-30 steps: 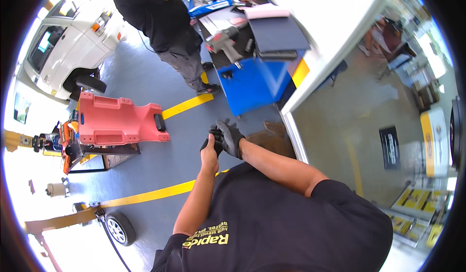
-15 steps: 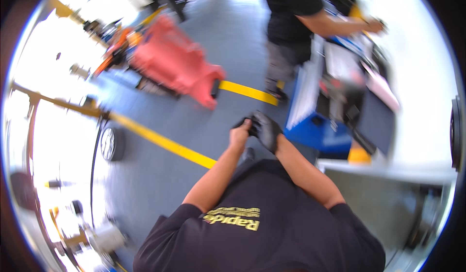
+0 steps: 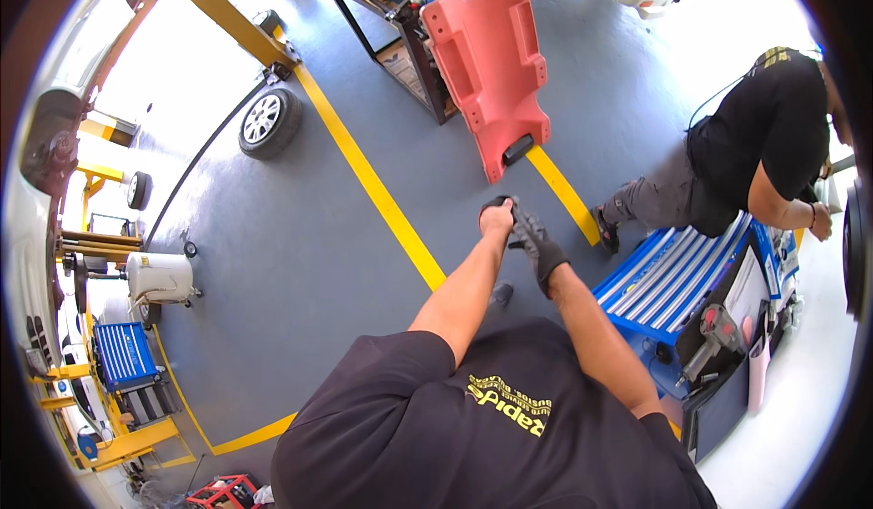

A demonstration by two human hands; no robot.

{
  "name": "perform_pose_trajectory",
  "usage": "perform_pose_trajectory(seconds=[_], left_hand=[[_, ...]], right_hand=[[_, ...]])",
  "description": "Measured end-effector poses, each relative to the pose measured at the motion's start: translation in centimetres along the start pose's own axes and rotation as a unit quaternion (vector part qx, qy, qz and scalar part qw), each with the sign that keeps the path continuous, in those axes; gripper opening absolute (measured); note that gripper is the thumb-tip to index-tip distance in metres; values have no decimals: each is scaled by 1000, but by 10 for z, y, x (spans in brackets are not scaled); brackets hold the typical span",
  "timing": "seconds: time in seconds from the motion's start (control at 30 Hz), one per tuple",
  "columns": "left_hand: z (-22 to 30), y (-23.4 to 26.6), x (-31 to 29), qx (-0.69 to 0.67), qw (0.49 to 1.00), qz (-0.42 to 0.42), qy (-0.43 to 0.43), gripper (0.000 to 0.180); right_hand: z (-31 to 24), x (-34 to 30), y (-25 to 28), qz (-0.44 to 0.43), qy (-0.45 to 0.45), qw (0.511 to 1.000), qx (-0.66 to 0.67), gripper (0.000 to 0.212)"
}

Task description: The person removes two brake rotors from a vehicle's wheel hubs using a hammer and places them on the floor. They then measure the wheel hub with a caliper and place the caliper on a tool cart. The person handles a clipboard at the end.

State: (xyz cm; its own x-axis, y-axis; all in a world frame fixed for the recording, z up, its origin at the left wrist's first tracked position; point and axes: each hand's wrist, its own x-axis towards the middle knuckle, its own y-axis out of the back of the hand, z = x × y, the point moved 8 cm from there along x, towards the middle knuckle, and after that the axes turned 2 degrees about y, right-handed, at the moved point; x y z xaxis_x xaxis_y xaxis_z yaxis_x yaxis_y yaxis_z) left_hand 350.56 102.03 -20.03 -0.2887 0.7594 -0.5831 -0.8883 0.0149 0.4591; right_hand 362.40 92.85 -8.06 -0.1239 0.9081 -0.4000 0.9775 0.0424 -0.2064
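Both my hands are together in front of my dark shirt, above the floor. My left hand (image 3: 496, 221) is bare and closed around a bunched black glove (image 3: 492, 204) with a bit of red at its edge; most of it is hidden in the fist. A dark grey work glove (image 3: 549, 262) covers my right hand (image 3: 536, 247) up to the wrist. Its fingers are stretched out toward my left thumb, with the thumb apart, and the fingertips reach the left hand. Whether they touch the bunched glove cannot be made out.
Ahead lies a red creeper board (image 3: 491, 64) against a black tool cart (image 3: 405, 64). At right, a co-worker (image 3: 773, 136) leans over a blue tool chest (image 3: 673, 277) carrying an impact wrench (image 3: 718, 336). A wheel (image 3: 270, 123) and a white tank (image 3: 159, 277) stand left.
My view has swung left, so the creeper board, co-worker and tool chest appear farther right. My right fingers have straightened from their curl around the left hand. The left hand remains closed.
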Motion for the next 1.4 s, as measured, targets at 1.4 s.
perform_pose_trajectory(seconds=[1.4], left_hand=[[110,-109,-169,5,852,-336,-402,15]], right_hand=[[26,-102,104,162,-23,954,253,63]])
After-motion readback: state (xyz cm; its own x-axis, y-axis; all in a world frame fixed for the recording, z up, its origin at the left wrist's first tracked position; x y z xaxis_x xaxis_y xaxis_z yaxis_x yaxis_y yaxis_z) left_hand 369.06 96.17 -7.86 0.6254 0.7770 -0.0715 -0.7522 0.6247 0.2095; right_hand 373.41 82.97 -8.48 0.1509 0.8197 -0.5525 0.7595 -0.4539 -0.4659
